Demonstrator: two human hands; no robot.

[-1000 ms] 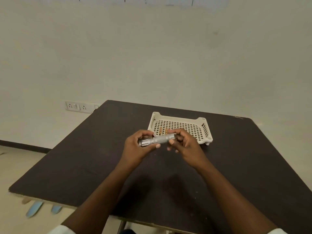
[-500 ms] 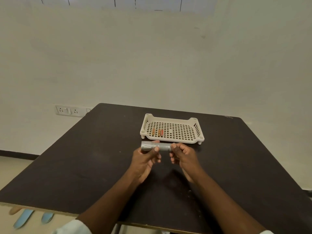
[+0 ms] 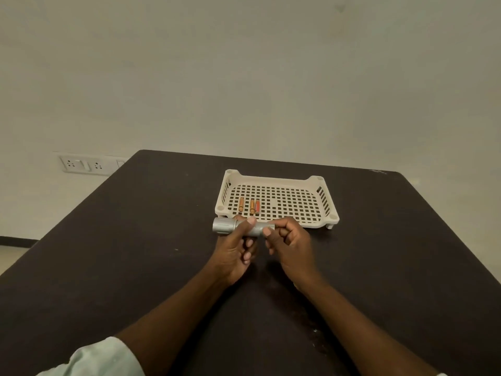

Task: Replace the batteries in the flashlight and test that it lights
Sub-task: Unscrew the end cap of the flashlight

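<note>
A dark brown, matte rectangular table (image 3: 135, 253) carries a cream perforated plastic tray (image 3: 329, 210) standing on short legs near its far edge.

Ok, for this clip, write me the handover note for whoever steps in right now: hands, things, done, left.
Left hand: gripping the silver flashlight around its barrel, head end pointing left, held above the table.
Right hand: pinching the flashlight's tail end.
Three batteries lie in the near-left part of the white perforated tray, just beyond the hands.
Done: flashlight picked up. Whether the tail cap is loosened cannot be told.
Left: open it, swap batteries, close it, test the light.
</note>
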